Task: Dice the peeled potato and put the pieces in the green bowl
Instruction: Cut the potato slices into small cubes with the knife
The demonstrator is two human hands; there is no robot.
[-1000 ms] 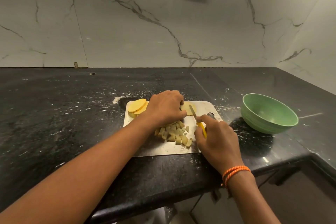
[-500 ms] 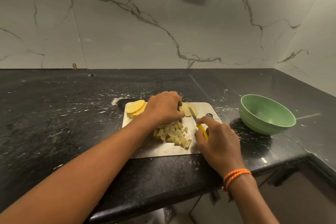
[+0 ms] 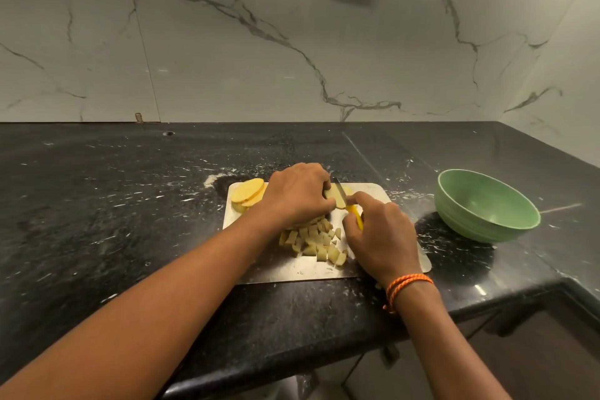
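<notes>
Potato slices [image 3: 337, 196] lie at the far edge of the steel cutting board [image 3: 292, 269], held down by the curled fingers of the left hand [image 3: 297, 195], while the right hand [image 3: 381, 237] grips the yellow-handled knife [image 3: 349, 204] with its blade across them. Diced pieces [image 3: 316, 242] are heaped mid-board between the two hands, and more slices [image 3: 248, 193] are stacked at the board's far left corner. From the head view, the green bowl [image 3: 487, 206] sits well apart to the right on the black counter [image 3: 113, 221], whose front edge runs just beyond the board's near edge.
</notes>
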